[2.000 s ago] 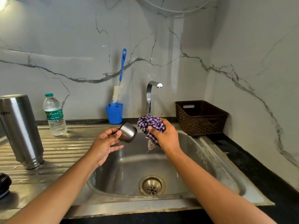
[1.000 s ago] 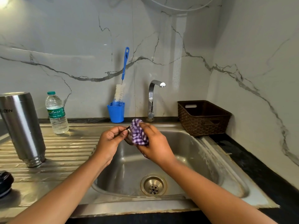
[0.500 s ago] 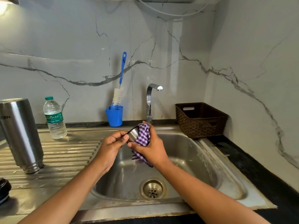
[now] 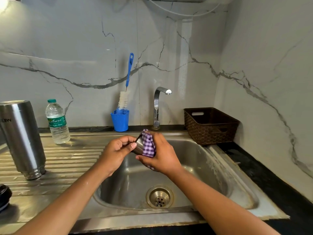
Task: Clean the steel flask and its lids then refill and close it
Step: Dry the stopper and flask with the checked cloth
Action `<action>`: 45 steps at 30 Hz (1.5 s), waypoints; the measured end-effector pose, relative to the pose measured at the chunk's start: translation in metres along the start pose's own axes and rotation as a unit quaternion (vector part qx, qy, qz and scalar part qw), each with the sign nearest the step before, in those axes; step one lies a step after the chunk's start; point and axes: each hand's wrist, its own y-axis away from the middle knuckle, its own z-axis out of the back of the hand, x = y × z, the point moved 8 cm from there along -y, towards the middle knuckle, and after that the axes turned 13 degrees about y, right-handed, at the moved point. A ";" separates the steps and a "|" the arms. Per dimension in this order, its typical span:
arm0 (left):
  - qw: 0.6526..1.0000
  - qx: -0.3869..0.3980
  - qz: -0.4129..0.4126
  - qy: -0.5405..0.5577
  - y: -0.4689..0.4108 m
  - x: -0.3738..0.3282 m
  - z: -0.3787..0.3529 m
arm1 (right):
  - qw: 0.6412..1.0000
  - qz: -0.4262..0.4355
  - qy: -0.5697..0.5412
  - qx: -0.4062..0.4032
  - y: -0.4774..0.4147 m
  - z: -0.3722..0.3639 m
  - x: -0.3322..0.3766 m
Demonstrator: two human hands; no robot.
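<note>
Your left hand [image 4: 118,150] grips the small steel cup-shaped lid [image 4: 139,147] with thumb and curled fingers, held above the stainless steel sink basin [image 4: 211,170]; your right hand [image 4: 162,158] clutches the purple-and-white checked cloth [image 4: 149,145], pressed against the lid's side; tall steel flask [image 4: 22,138] stands inverted, mouth down, on the ribbed drainboard [image 4: 71,158] at left, well apart from the lid; black round cap [image 4: 5,195] at the left frame edge, partly cut off; clear plastic water bottle with green cap [image 4: 57,122] upright right of the flask, nearer the wall; blue-handled bottle brush [image 4: 129,72] stands in a blue plastic cup [image 4: 120,122] beside the chrome tap [image 4: 157,107]; brown woven plastic basket [image 4: 210,131] right of the tap
</note>
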 end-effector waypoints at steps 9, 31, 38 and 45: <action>0.998 -0.032 -0.043 -0.020 -0.001 -0.005 0.008 | 0.971 -0.107 -0.193 0.089 0.003 -0.009 -0.009; 0.999 -0.034 -0.009 0.000 0.003 -0.011 -0.005 | 0.936 0.168 0.275 -0.144 0.006 0.018 0.023; 0.994 -0.010 -0.041 -0.097 0.003 -0.011 0.002 | 0.959 -0.110 -0.229 0.124 0.003 -0.013 -0.017; 0.994 -0.029 -0.057 -0.090 0.002 -0.014 0.001 | 0.985 0.088 0.123 -0.079 0.000 0.010 0.011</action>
